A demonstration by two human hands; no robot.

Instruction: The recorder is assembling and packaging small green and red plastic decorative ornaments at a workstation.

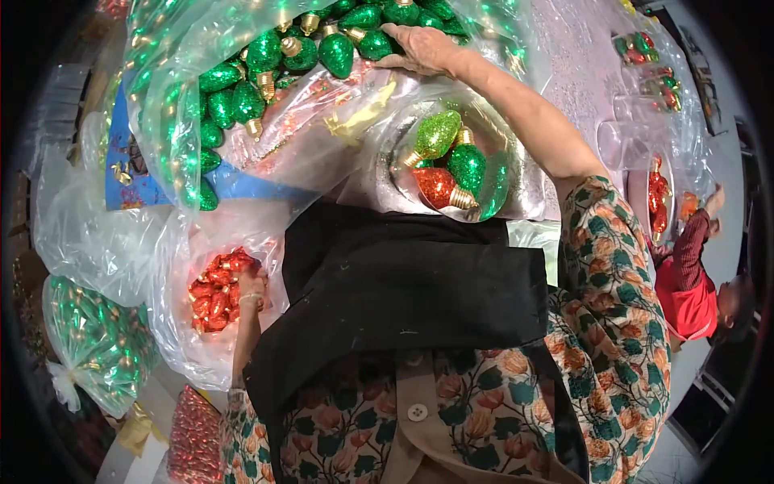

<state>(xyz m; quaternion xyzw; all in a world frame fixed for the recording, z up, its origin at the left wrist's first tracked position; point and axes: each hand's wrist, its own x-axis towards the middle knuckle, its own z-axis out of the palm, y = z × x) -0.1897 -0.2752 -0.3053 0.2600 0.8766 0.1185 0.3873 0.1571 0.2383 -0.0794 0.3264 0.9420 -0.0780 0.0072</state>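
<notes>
My right hand [423, 50] reaches to the far side of the table, thumb and fingers about the tip of a green glitter bulb ornament [373, 46] at the edge of a pile. Several more green bulb ornaments [335, 55] with gold screw bases lie there on and under clear plastic. Down at the left, my left hand [252, 282] is inside a clear plastic bag among red glitter bulb ornaments [214, 300]; its fingers are mostly hidden. In front of me a round clear container [506, 165] holds a light green bulb [436, 134], a dark green bulb [466, 167] and a red bulb [435, 187].
A tied bag of green bulbs [101, 335] stands at the left, above a red mesh bag [193, 436]. Filled clear packs [659, 194] and clear cups [617, 133] line the right side. Another person in a red apron [685, 298] works beyond them.
</notes>
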